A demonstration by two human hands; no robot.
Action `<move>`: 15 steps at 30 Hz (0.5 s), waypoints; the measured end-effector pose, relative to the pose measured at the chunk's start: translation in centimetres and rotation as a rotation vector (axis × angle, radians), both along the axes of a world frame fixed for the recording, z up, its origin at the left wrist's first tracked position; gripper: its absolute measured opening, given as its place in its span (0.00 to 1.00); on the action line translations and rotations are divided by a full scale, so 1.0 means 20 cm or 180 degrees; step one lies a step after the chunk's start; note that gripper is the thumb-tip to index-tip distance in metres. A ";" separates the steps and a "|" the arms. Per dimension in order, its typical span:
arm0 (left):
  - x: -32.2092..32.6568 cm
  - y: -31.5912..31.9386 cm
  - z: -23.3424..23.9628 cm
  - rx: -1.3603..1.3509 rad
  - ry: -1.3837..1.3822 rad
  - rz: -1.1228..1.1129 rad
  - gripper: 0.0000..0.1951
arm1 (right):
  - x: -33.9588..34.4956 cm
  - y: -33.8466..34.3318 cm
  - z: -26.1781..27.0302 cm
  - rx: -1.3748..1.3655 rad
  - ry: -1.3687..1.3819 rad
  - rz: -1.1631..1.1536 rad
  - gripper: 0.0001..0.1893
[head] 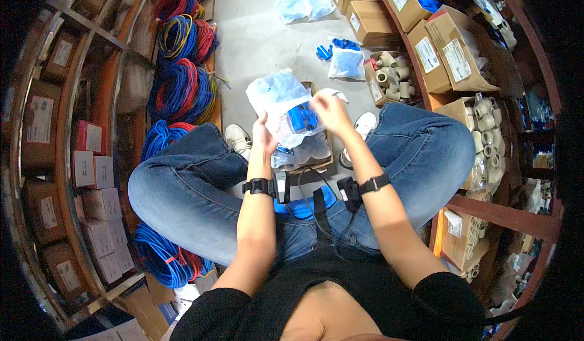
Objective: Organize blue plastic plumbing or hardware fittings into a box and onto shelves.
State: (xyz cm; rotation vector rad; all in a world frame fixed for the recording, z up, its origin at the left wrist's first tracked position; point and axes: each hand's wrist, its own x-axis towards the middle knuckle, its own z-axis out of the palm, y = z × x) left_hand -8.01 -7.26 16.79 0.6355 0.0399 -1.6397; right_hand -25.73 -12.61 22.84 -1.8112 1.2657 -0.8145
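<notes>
A translucent white plastic bag [278, 92] with blue plastic pipe fittings [302, 118] showing through its side is held up between my knees. My left hand [264, 136] grips the bag's lower left edge. My right hand [332, 111] is at the bag's right side, blurred, with its fingers curled; whether they pinch the plastic is unclear. Beneath the bag stands an open cardboard box [326, 164] holding clear plastic bags [310, 152], their contents hard to make out. A white scrap [337, 95] lies just beyond my right hand.
Coils of blue and red hose [180, 88] line the left, before shelves of boxes [43, 117]. To the right, cardboard boxes hold beige pipe fittings [390, 74] beside a rack [506, 220]. More bagged blue fittings [347, 63] lie on the grey floor [255, 44] ahead.
</notes>
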 end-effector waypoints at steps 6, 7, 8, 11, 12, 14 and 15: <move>0.04 0.03 0.04 -0.0181 0.0027 -0.0498 0.23 | -0.20 -0.21 -0.20 0.1115 -0.0949 -0.1182 0.12; 0.04 0.04 0.04 -0.0144 0.0091 -0.0611 0.23 | -0.19 -0.20 -0.18 0.1748 -0.1482 -0.1009 0.16; 0.02 0.03 0.05 -0.0115 0.0171 -0.0753 0.23 | -0.20 -0.20 -0.17 0.2363 -0.2008 -0.0854 0.21; 0.00 0.04 0.03 0.0051 0.0016 -0.0927 0.23 | -0.21 -0.23 -0.26 0.2457 -0.2158 -0.0724 0.19; 0.00 0.04 0.01 0.0102 0.0025 -0.0974 0.23 | -0.20 -0.22 -0.27 0.2475 -0.2078 -0.0753 0.16; 0.03 0.04 0.00 0.0164 -0.0140 -0.1053 0.24 | -0.18 -0.20 -0.27 0.2392 -0.2276 -0.0823 0.14; 0.03 0.04 0.01 0.0202 -0.0298 -0.1148 0.24 | -0.17 -0.19 -0.26 0.2278 -0.2470 -0.0904 0.12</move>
